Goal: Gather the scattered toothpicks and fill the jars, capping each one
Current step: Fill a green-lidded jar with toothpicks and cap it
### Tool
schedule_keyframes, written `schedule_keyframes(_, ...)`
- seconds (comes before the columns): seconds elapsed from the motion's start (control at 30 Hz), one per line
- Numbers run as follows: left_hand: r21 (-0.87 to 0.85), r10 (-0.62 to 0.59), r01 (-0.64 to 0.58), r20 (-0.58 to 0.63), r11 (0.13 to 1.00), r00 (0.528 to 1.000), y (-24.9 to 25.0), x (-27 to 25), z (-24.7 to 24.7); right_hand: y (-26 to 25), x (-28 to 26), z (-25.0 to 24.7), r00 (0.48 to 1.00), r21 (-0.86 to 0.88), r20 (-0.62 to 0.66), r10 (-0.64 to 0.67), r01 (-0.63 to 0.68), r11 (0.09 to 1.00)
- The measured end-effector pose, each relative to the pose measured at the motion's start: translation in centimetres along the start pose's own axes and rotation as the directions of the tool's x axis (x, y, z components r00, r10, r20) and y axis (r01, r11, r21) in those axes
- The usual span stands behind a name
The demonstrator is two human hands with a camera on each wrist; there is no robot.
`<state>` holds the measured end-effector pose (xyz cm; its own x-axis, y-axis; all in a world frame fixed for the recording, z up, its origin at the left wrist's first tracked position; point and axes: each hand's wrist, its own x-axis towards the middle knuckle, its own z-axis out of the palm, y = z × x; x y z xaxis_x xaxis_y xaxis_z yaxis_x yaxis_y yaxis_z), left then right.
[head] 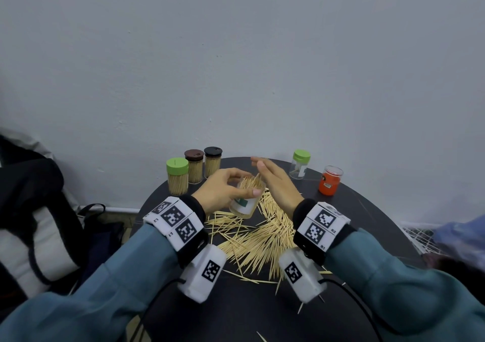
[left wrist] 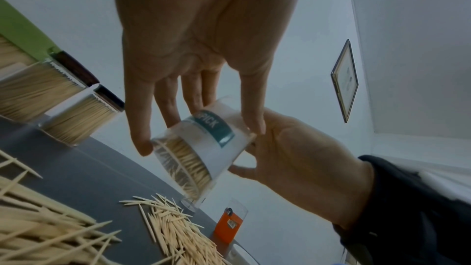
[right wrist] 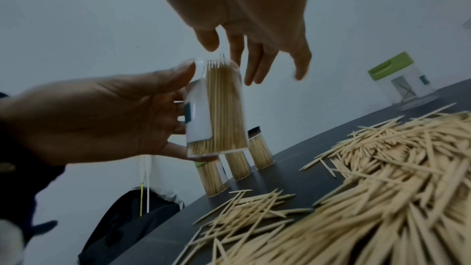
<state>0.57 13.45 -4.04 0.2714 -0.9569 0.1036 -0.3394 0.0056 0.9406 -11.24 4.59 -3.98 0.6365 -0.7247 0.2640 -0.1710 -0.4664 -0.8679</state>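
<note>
In the head view the left hand (head: pixel 223 186) grasps an uncapped jar (head: pixel 245 201) of toothpicks above the loose toothpicks (head: pixel 262 239) on the table (head: pixel 367 210), the right hand (head: pixel 275 184) just beside its mouth, fingers straight. The left wrist view shows thumb and fingers (left wrist: pixel 139 128) wrapping the jar's wall. The right wrist view shows the released right hand's fingertips (right wrist: pixel 252 76) beside the jar's rim.

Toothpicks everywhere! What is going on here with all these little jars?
A person is putting spilled toothpicks back into jars. The left hand grips an open jar, off the table and already packed with sticks. The right hand is open beside the jar's mouth, fingers straight. Three full, capped jars stand at the back left. A nearly empty green-capped jar and an orange jar wait at the back right. A big pile still covers the dark table.
</note>
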Motion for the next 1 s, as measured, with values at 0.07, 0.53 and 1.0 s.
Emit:
schedule_keyframes(0.07, 0.001, -0.009, 0.009, -0.028, 1.0, 1.0, -0.2, 0.1, -0.1, -0.1, 0.0, -0.4, 0.994, -0.086, -0.062, -0.086, 0.081, 0.993)
schedule_keyframes(0.53, 0.019, -0.02, 0.021, -0.049, 1.0, 0.999, -0.5, 0.3, -0.2, -0.8, 0.1, -1.4, 0.969, -0.287, -0.077, -0.237, 0.206, 0.936)
schedule_keyframes(1.0, 0.038, -0.02, 0.021, -0.029, 0.999, 0.999, -0.9, 0.5, -0.1, -1.0, -0.3, -2.1, 0.971, -0.296, 0.032, -0.238, 0.236, 0.926)
